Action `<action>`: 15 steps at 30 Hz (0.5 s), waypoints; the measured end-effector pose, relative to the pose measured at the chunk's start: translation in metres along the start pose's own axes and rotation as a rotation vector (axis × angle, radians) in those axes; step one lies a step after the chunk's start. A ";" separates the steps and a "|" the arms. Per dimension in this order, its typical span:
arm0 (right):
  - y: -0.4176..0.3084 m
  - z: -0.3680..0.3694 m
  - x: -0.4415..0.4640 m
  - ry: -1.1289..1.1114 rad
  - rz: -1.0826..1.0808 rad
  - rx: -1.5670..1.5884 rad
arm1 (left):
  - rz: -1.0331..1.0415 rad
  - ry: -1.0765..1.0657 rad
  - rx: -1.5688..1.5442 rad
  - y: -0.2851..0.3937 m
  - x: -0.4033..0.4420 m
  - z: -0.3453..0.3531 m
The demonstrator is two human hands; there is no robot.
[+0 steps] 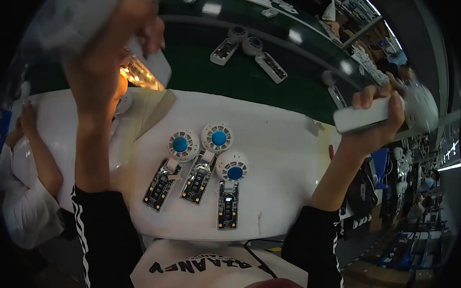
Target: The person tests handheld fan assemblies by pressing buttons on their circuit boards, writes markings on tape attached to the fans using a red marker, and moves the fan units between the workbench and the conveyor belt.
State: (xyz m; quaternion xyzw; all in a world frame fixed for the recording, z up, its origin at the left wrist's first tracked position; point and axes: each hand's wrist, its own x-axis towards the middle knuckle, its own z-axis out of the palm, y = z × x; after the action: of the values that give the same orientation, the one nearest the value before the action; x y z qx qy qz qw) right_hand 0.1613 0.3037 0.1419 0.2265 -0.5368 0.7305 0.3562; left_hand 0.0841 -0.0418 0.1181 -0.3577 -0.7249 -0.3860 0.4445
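Note:
My left hand (105, 57) is raised at the upper left, blurred, with its fingers curled around a white device (154, 60) that shows glowing orange lights beside it. Out to the right, my right hand (379, 118) is wrapped round the flat white handle (359, 116) of another device, whose round white head (421, 107) sticks out past the hand. On the white table between my arms lie three devices with round vented heads and blue centres: a left one (163, 182), a middle one (198, 175) and a right one (228, 205), their dark circuit boards exposed.
Beyond the white table (273, 193) runs a green conveyor belt (188, 89) carrying more white devices (272, 66). A co-worker's arm (40, 150) rests at the far left. Brown tape or card (156, 114) lies at the table's back edge. Shelves stand at the right.

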 end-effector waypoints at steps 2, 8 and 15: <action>0.009 -0.004 0.010 0.109 0.215 0.093 | -0.554 -0.039 -0.788 0.014 0.022 0.021; 0.095 -0.024 0.021 0.431 0.812 -0.060 | -1.048 -0.428 -0.068 -0.058 -0.008 0.100; 0.168 -0.053 0.000 0.283 0.781 -0.520 | -0.758 -0.474 0.474 -0.116 -0.045 0.129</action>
State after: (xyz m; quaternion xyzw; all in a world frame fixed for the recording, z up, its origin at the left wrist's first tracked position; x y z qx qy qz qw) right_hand 0.0352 0.3249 0.0205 -0.1898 -0.6926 0.6749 0.1698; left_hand -0.0479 0.0116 0.0087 -0.0363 -0.9526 -0.2530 0.1652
